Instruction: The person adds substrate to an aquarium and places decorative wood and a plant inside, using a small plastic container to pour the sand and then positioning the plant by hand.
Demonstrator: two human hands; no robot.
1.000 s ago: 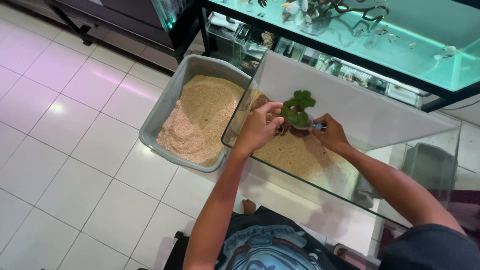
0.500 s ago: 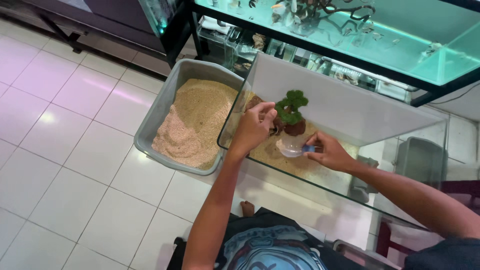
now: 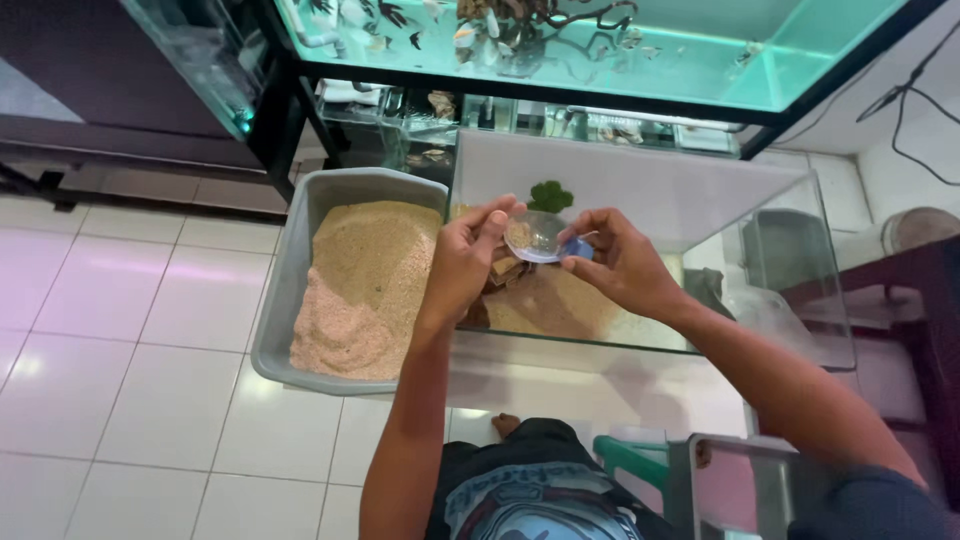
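You pinched the small clear cup [image 3: 537,236] of sand between both hands' fingers [image 3: 497,215]; holding it level above the glass tank [image 3: 640,190] served best.

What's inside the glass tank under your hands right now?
Inside the glass tank: a sand bed, brown pieces by the left hand, a green plant behind the clear cup. The hands cover the plant's base.

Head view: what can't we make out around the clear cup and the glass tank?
- Clear cup: contents read only as a tan smear; too small and blurred.
- Green plant: base hidden behind the cup and left hand.
- Glass tank floor under the hands: covered by both hands.
- Right hand: the blue piece at its fingertips is mostly covered.
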